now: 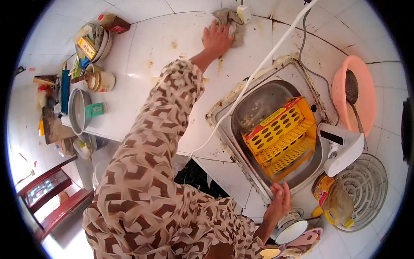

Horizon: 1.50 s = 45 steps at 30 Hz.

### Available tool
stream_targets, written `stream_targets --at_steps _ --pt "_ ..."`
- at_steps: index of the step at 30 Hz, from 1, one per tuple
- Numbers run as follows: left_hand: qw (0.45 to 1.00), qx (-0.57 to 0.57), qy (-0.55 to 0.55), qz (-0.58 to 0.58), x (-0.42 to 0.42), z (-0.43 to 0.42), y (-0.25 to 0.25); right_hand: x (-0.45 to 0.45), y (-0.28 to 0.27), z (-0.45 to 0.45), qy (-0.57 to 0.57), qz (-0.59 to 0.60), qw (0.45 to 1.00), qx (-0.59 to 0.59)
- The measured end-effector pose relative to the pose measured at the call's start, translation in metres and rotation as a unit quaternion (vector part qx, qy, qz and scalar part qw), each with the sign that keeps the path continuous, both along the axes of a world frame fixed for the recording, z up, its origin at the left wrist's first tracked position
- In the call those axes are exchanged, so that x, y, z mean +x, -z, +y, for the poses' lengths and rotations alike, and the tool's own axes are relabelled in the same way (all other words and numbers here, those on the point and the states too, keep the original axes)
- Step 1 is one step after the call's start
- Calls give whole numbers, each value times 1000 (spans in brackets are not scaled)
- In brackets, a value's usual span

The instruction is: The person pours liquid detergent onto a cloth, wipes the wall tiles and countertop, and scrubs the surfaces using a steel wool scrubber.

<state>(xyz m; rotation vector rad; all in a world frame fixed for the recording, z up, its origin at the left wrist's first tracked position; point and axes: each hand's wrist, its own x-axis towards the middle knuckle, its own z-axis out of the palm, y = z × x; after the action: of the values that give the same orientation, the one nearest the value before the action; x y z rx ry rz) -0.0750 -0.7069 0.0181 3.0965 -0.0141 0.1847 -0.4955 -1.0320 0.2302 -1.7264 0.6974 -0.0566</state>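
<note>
Beyond the sink (280, 88), the left hand (217, 39) spreads over a rag (238, 32); stains (174, 44) on the desk (148, 39) suggest unfinished wiping. At the sink's rim, the right hand (279, 203) is loosely open.

- The scene is viewed from the person's head, forward and steeply down.
- The white counter (151, 47) and sink (276, 91) are looked down on from close above.
- The patterned sleeve (148, 134) is seen nearest, rising from below.
- Tiled wall (138, 8) is caught along the top, a red frame (62, 215) farther off at lower left.
- The wide field is bowed, black-cornered.
</note>
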Motion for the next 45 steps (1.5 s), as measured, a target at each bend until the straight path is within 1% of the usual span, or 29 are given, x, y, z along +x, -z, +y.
stream_targets --at_steps 2,3,4,5,6,8,10,13,16,20,23,25,28,29,31,32,33,34,35,37,39,41,43,45 --pt "997 61 45 15 -32 4 -1 6 -1 5 -12 10 1000 9" --pt "996 51 79 2 -64 9 -10 9 -2 8 -18 16 1000 15" --pt "995 9 100 -24 -97 17 -1 14 -3 11 -32 8 999 32" --pt "993 25 109 34 -130 21 -16 20 -2 15 -48 -2 998 48" --pt "990 3 112 81 -161 24 -31 25 -1 17 -64 -11 996 63" --pt "990 -27 104 87 -213 32 -29 30 2 19 -74 0 995 60" --pt "985 -4 89 147 -239 30 -35 34 5 24 -88 3 994 60" --pt "994 -5 73 79 -215 20 -28 31 15 23 -80 17 993 82" --pt "997 -19 27 66 -155 3 -27 30 15 17 -77 46 993 72" --pt "1000 3 6 16 -73 -9 -13 23 12 7 -33 56 996 54" --pt "1000 14 -8 -21 -29 -6 -3 14 13 -3 -10 49 998 40" --pt "999 3 -20 -45 -14 -5 1 4 15 -12 -9 43 998 33" --pt "999 8 -12 -33 -23 -4 4 -12 15 -14 1 47 998 39" --pt "1000 19 1 -22 -32 -3 1 -14 14 -13 1 50 998 45" --pt "999 44 22 3 -79 -2 -6 -17 10 -8 -5 58 997 58" --pt "999 9 34 -7 -107 2 -8 -17 7 -4 -12 53 996 64" --pt "999 22 40 3 -134 5 -14 -15 4 0 -20 49 996 70" --pt "998 10 45 53 -159 8 -28 -14 1 4 -27 45 996 76" --pt "998 -6 51 33 -185 15 -20 -14 -2 5 -39 42 996 67" --pt "996 3 53 73 -237 24 -31 -12 -10 6 -63 35 996 46" --pt "994 -28 39 103 -286 31 -38 -14 -15 6 -54 15 996 63" --pt "992 -24 35 118 -331 36 -38 -18 -16 4 -51 4 996 71" --pt "990 -10 31 136 -348 36 -41 -23 -11 1 -56 5 996 72" --pt "994 -5 24 108 -336 36 -35 -28 -2 0 -60 19 994 87"
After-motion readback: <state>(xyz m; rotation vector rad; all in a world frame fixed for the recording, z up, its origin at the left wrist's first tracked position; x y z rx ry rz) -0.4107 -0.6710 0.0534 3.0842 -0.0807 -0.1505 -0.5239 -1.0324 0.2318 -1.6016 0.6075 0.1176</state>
